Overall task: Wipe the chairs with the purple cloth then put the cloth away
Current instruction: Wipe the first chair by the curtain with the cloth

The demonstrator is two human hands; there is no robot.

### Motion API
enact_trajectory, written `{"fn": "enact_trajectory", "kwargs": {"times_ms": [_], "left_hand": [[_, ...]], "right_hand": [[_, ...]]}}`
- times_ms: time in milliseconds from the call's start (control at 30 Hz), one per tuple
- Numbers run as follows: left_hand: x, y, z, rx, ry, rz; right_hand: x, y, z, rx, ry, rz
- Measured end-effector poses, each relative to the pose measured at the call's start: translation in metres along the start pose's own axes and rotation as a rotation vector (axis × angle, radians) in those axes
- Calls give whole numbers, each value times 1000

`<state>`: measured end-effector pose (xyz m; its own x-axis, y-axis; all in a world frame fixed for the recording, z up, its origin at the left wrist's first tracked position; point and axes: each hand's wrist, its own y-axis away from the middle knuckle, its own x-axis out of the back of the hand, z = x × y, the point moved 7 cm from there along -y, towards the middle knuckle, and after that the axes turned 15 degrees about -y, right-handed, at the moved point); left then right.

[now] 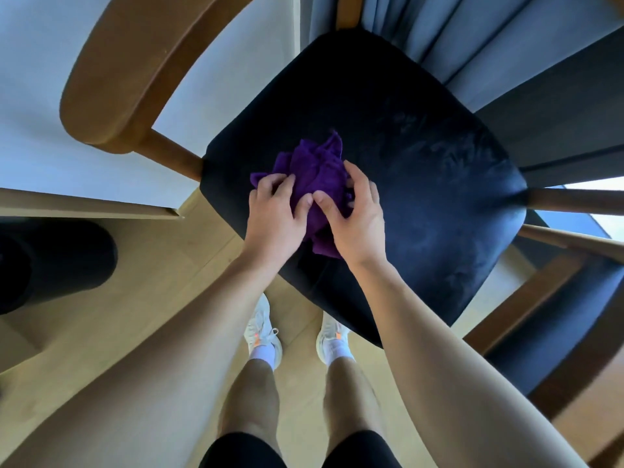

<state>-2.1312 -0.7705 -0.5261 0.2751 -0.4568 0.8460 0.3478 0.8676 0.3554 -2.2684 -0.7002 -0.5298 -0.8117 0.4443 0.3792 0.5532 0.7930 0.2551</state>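
Head view: crumpled purple cloth [317, 177] stretches near-to-far on chair seat [422, 163].

Home dining area: dark-cushioned wooden chairs [422, 170], white table [40, 106], grey curtain [472, 38], light wood floor [152, 265].

Chair seat [422, 197] mid-frame, one corner toward the person. Cloth [317, 170] bunched on the seat, left of its middle. Both hands on the cloth: left hand [273, 217] gripping its left side, right hand [354, 217] its right side, thumbs nearly touching between them. Backrest [111, 79] up-left of the seat, joined at the left corner. Table [40, 136] further left, behind the backrest. Curtain [439, 38] behind the seat's far edge. Second chair [553, 332] just right of the seat. Shoes [260, 329] on the floor [152, 265] by the near corner.
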Motion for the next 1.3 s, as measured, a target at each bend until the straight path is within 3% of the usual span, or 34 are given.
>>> {"fn": "enact_trajectory", "kwargs": {"times_ms": [133, 233, 300, 400, 667, 1000, 1167, 1300], "left_hand": [[-4, -10, 3, 19, 227, -30], [-10, 0, 3, -64, 229, -22], [-10, 7, -3, -83, 55, 70], [-5, 10, -8, -114, -41, 157], [1, 1, -14, -218, 61, 154], [35, 8, -77, 33, 169, 384], [27, -2, -44, -16, 0, 376], [16, -3, -25, 51, 1, 350]], "right_hand": [[9, -11, -24, 215, 129, 123], [8, -3, -23, 161, 332, 201], [-3, 11, -14, 98, 403, 125], [-15, 28, 0, 143, 494, 39], [-37, -8, -3, 307, 413, 57], [-119, -22, -49, 471, 343, -271], [-79, -5, -24, 395, 582, -68], [-61, -3, -10, 340, 591, 8]]}}
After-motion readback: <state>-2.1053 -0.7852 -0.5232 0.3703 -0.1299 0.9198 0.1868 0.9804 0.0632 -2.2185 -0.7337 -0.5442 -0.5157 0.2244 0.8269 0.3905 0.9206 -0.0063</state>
